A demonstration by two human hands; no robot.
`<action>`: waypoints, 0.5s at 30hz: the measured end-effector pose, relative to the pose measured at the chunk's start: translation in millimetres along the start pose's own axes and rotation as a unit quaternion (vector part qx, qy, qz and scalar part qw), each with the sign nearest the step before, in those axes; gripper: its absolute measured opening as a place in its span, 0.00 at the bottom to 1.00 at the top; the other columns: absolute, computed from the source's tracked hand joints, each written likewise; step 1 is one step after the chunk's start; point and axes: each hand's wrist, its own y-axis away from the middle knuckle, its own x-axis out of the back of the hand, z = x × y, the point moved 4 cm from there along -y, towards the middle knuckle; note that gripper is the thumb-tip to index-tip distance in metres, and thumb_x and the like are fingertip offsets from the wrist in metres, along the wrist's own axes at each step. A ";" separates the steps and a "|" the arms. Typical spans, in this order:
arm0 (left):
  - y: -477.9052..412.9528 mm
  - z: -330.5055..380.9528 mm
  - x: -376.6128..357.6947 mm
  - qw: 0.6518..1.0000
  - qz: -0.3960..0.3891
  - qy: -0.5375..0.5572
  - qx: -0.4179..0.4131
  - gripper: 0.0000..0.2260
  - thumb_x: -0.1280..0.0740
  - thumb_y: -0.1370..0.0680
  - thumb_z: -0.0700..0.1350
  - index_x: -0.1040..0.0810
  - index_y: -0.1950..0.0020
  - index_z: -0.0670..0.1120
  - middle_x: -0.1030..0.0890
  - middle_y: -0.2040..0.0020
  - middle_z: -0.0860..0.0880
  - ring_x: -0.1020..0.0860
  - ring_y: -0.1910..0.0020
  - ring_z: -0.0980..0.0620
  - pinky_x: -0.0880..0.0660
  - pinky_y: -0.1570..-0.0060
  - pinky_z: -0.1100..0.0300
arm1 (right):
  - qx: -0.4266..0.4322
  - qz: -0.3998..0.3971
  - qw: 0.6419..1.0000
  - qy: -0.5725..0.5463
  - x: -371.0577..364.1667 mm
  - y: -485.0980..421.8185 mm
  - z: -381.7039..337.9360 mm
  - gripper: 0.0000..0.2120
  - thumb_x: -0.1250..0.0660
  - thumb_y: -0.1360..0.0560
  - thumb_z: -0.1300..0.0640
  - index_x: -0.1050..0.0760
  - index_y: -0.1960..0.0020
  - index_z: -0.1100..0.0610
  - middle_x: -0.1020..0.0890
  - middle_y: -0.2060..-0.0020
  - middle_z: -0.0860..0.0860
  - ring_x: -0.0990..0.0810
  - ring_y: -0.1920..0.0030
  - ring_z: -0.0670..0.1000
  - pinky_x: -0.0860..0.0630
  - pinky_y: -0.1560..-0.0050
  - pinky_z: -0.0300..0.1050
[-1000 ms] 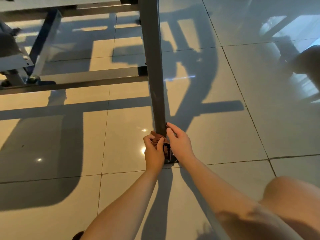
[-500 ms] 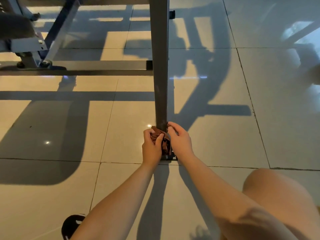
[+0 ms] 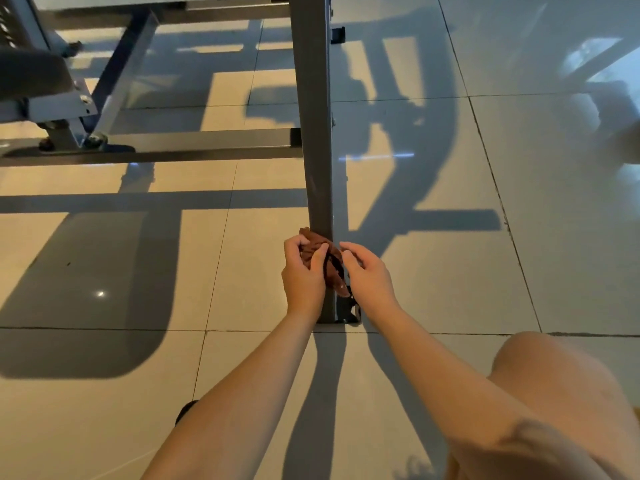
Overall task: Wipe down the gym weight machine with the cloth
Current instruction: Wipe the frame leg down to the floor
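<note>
Cloth (image 3: 320, 252), soft and light, is best gripped as the wad my left hand (image 3: 303, 275) holds at centre frame; whether my curled right hand (image 3: 369, 275) holds it I cannot tell

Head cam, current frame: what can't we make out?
- Grey upright post: top cut off by the head view's upper edge.
- Base plate: mostly hidden behind the brown cloth and both hands.
- Right hand: whether it pinches the cloth that the left hand grips cannot be told.
- Dark object by the left forearm: mostly covered, unidentifiable.
</note>
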 end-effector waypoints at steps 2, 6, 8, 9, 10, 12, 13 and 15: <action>5.4 -19.0 0.6 0.999 -0.026 -0.014 0.023 0.07 0.32 0.19 0.48 0.29 0.45 0.55 0.18 0.53 0.54 0.18 0.57 0.58 0.19 0.58 0.59 | -0.017 -0.016 1.000 0.008 -7.7 1.8 5.8 0.15 0.41 0.15 0.52 0.24 0.30 0.49 0.18 0.42 0.46 0.19 0.44 0.44 0.17 0.45 0.42; 21.0 -34.6 3.5 0.995 -0.033 -0.039 0.085 0.08 0.31 0.20 0.48 0.30 0.50 0.55 0.17 0.54 0.52 0.17 0.54 0.49 0.20 0.55 0.54 | -0.021 -0.024 0.999 0.021 -6.3 8.3 5.7 0.15 0.41 0.15 0.53 0.24 0.30 0.48 0.19 0.40 0.45 0.21 0.47 0.41 0.22 0.55 0.30; 14.5 -13.1 4.0 0.997 -0.016 -0.038 0.064 0.07 0.30 0.20 0.48 0.29 0.49 0.53 0.18 0.54 0.53 0.18 0.55 0.56 0.21 0.54 0.56 | -0.007 -0.012 1.000 0.023 2.0 6.6 -3.8 0.15 0.41 0.15 0.52 0.24 0.30 0.48 0.20 0.40 0.43 0.22 0.46 0.40 0.27 0.58 0.26; 8.5 3.3 4.4 0.999 -0.004 -0.028 0.043 0.07 0.31 0.19 0.49 0.28 0.47 0.52 0.19 0.53 0.55 0.20 0.56 0.61 0.22 0.54 0.59 | -0.001 -0.005 1.000 0.015 5.2 4.9 -8.3 0.15 0.41 0.15 0.52 0.24 0.31 0.48 0.20 0.41 0.43 0.22 0.46 0.40 0.28 0.57 0.27; 1.7 20.8 4.2 1.000 0.008 -0.015 0.021 0.08 0.31 0.19 0.49 0.28 0.45 0.51 0.19 0.52 0.56 0.21 0.56 0.63 0.22 0.54 0.62 | 0.004 0.000 1.000 0.004 6.7 2.8 -11.4 0.14 0.41 0.15 0.53 0.23 0.32 0.48 0.18 0.43 0.43 0.21 0.47 0.39 0.27 0.57 0.28; -10.7 46.1 0.7 1.000 0.020 0.007 -0.002 0.09 0.32 0.18 0.48 0.29 0.42 0.50 0.20 0.50 0.56 0.21 0.54 0.65 0.23 0.55 0.68 | 0.006 0.001 1.000 -0.022 4.1 1.4 -15.7 0.13 0.41 0.15 0.53 0.22 0.34 0.49 0.17 0.47 0.43 0.19 0.48 0.41 0.22 0.55 0.31; -13.4 51.4 -1.9 1.000 0.022 0.009 -0.007 0.10 0.32 0.18 0.48 0.30 0.41 0.50 0.20 0.49 0.56 0.21 0.53 0.64 0.23 0.55 0.69 | 0.002 -0.001 0.999 -0.032 1.6 1.7 -16.6 0.13 0.41 0.15 0.52 0.22 0.34 0.49 0.16 0.47 0.44 0.18 0.47 0.42 0.19 0.52 0.36; -12.2 52.0 -5.0 1.000 0.019 -0.002 -0.006 0.10 0.33 0.18 0.48 0.31 0.40 0.50 0.21 0.48 0.55 0.20 0.52 0.61 0.23 0.55 0.68 | -0.002 -0.004 0.999 -0.035 -4.0 1.8 -14.7 0.14 0.41 0.15 0.51 0.23 0.33 0.49 0.17 0.47 0.46 0.18 0.46 0.46 0.17 0.46 0.45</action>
